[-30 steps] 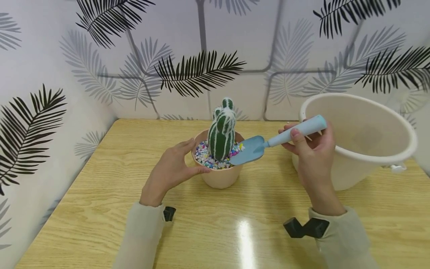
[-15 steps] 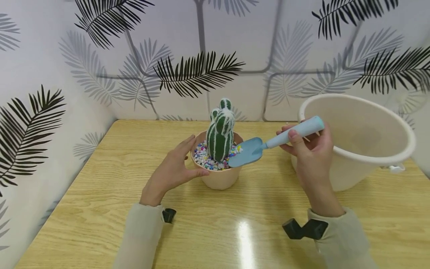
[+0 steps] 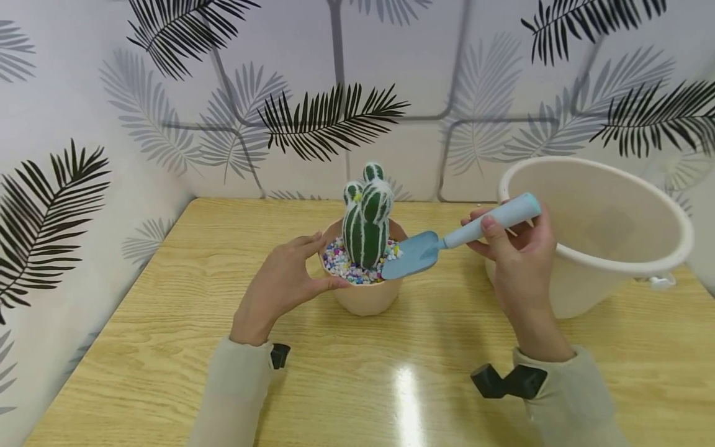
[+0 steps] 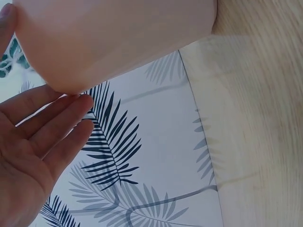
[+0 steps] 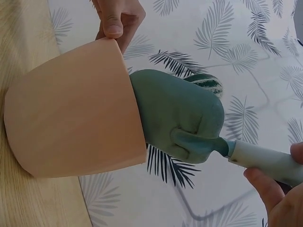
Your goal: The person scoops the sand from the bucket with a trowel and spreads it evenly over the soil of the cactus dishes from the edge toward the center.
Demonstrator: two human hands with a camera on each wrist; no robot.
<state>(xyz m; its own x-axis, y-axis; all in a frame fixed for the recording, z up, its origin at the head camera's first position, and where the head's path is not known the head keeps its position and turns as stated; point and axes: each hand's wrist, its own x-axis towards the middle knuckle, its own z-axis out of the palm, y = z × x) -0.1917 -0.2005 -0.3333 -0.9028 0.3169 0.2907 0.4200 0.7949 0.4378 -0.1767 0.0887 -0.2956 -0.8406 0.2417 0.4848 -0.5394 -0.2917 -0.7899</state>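
A green cactus (image 3: 364,239) with white fuzzy stripes stands in a peach flowerpot (image 3: 365,299), among small multicoloured pebbles (image 3: 339,257). My left hand (image 3: 285,282) holds the pot's left side, thumb at the front rim and fingers farther back. In the left wrist view, the fingertips (image 4: 85,101) touch the pot's rim. My right hand (image 3: 519,264) grips the handle of a blue garden trowel (image 3: 413,254), thumb on top. The trowel's blade reaches over the right rim, its tip low beside the cactus. In the right wrist view, the blade hides most of the cactus.
A large cream bucket (image 3: 581,285) stands to the right, just behind my right hand. The wooden table (image 3: 184,298) meets a leaf-patterned wall covering (image 3: 402,161) at the back and left.
The cactus has turned and shifted slightly left, showing a side bulb and a yellow spot. The trowel's blade sits slightly lower. Both hands keep nearly the same places.
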